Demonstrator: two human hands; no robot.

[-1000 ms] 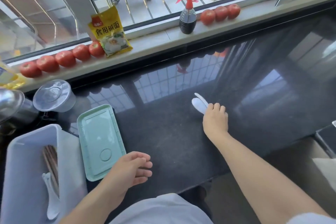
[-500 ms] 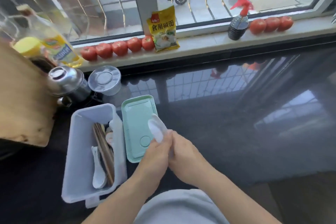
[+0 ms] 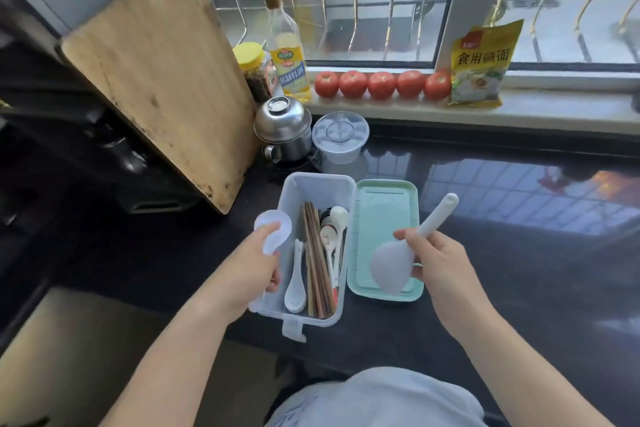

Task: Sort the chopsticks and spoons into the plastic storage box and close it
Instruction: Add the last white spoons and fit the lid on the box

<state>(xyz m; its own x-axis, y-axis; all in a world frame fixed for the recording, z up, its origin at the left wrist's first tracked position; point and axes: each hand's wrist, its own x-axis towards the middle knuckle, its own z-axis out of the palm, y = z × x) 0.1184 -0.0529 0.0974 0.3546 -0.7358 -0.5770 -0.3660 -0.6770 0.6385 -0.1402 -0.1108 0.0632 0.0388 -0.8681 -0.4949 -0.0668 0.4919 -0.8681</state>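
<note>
The clear plastic storage box (image 3: 320,180) stands open on the black counter, holding brown chopsticks (image 3: 315,253) and several white spoons (image 3: 296,288). Its mint-green lid (image 3: 388,204) lies flat just right of it. My left hand (image 3: 254,267) grips a translucent white rice spoon (image 3: 275,227) over the box's left wall, bowl end pointing away from me. My right hand (image 3: 440,263) holds a second white rice spoon (image 3: 391,267) above the lid, its bowl toward me and its handle slanting up and right.
A wooden cutting board (image 3: 156,73) leans at the left. Behind the box sit a steel pot (image 3: 284,128) and a clear round container (image 3: 341,135). Oil bottle (image 3: 287,52), jar, tomatoes (image 3: 381,84) and a yellow packet (image 3: 481,62) line the windowsill.
The two hands, together around the spoons half a second ago, have parted: each now holds one rice spoon, the left over the box, the right over the lid. My view shifted left.
</note>
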